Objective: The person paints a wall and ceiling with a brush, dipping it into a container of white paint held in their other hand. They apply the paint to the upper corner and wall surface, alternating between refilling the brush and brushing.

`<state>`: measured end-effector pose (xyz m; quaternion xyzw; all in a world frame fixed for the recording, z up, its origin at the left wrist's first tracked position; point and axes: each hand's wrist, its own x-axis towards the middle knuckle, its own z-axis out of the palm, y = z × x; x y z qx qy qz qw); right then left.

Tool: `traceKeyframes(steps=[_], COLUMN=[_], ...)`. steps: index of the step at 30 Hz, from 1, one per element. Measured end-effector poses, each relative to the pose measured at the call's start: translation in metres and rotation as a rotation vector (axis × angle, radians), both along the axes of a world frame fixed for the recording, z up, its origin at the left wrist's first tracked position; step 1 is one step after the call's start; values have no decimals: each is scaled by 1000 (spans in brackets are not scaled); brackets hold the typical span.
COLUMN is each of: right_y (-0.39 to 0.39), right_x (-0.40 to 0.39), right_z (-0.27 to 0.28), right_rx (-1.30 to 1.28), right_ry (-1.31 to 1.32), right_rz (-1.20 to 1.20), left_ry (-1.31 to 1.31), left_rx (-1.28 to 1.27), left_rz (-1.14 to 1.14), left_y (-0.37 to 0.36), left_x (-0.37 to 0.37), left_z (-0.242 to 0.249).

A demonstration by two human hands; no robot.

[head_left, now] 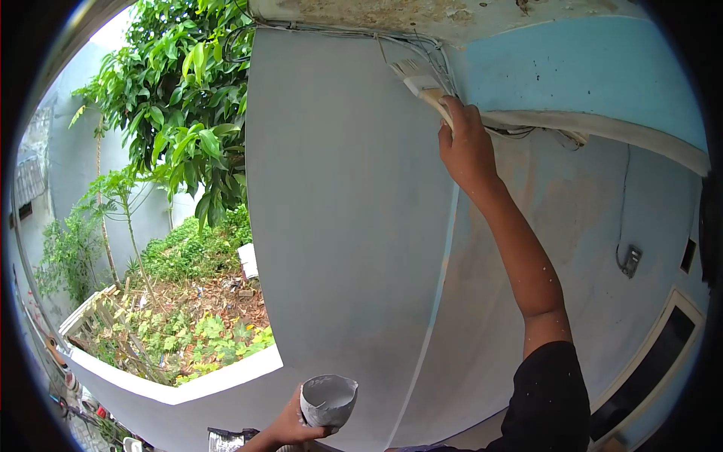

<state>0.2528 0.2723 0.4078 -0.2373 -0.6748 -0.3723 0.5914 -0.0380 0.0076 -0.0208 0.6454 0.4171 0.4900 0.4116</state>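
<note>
Raised high, my right hand (pixel 468 147) is closed round the handle of a paintbrush (pixel 422 81). The wide bristles point up and left, close to the cables at the top of the grey wall (pixel 346 188). Low in the view, my left hand (pixel 290 422) is wrapped round a paint-smeared cup (pixel 329 401) with grey paint inside. The cup is tilted slightly, so its opening faces me. White paint specks dot my right arm.
Bundled cables (pixel 361 34) run under the stained ceiling (pixel 361 11). A blue painted arch (pixel 580 68) stands at the upper right, with a wall socket (pixel 631 261) below. Left is an opening with a white ledge (pixel 181 388) onto a garden. A container (pixel 226 439) shows at the bottom.
</note>
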Motion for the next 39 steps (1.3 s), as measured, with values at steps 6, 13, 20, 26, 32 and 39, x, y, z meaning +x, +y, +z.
traceKeyframes(steps=[6, 13, 20, 26, 32, 39], right_y=[19, 28, 28, -48, -64, -43], right_x=[-18, -27, -29, 3, 11, -9], right_z=[18, 17, 38, 72, 47, 90], right_rx=[-35, 1, -55, -278, -335, -65], right_ry=[54, 145, 188, 49, -38, 12], right_rz=[-30, -47, -107, -152, -302, -217], left_ry=[-15, 0, -2, 13, 20, -7], left_rx=[-16, -5, -25, -33, -13, -30], left_rz=[4, -8, -3, 8, -2, 17], left_y=[-1, -1, -3, -4, -10, -11], left_x=[4, 1, 3, 3, 11, 9], left_z=[7, 5, 9, 10, 26, 21])
